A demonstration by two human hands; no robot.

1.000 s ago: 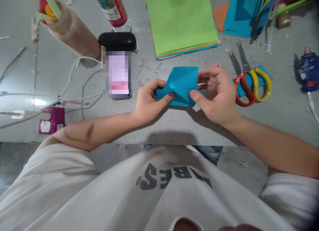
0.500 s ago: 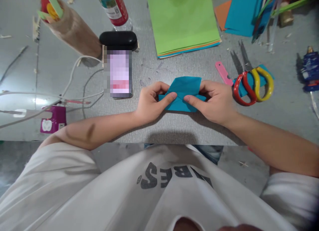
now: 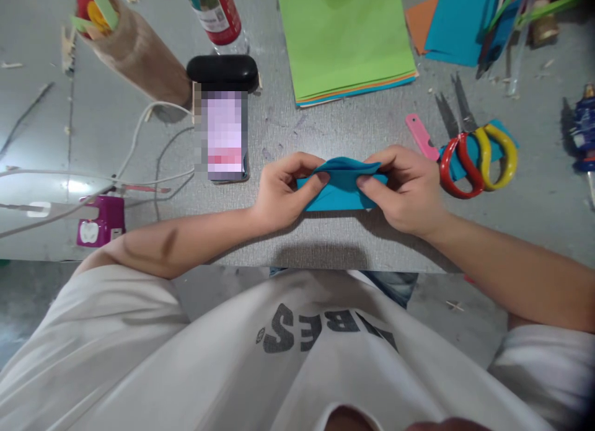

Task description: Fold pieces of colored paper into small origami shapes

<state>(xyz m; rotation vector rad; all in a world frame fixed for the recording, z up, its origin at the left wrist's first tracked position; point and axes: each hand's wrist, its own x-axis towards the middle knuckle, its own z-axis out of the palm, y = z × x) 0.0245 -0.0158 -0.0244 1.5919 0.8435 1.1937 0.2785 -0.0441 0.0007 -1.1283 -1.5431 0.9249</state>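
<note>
As left hand (image 3: pixel 284 192) and right hand (image 3: pixel 411 189) pinch folded blue paper (image 3: pixel 343 194) — light, creasable, surely — its ends between closed fingers (image 3: pixel 316 187) suit holding.

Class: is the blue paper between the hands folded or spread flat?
Folded: the blue paper shows more than one layer, bowed along its upper edge.

The blue paper (image 3: pixel 341 197) looks matt and smooth from here, like the green sheets (image 3: pixel 346 43), against a grey tabletop (image 3: pixel 288 124) with a rough, fabric-like grain. The scissors (image 3: pixel 462 137) have metal blades (image 3: pixel 465 111) and glossy plastic handles (image 3: pixel 510 161); the black case (image 3: pixel 223 72) shines; the white shirt (image 3: pixel 186 375) is matt cloth.
</note>
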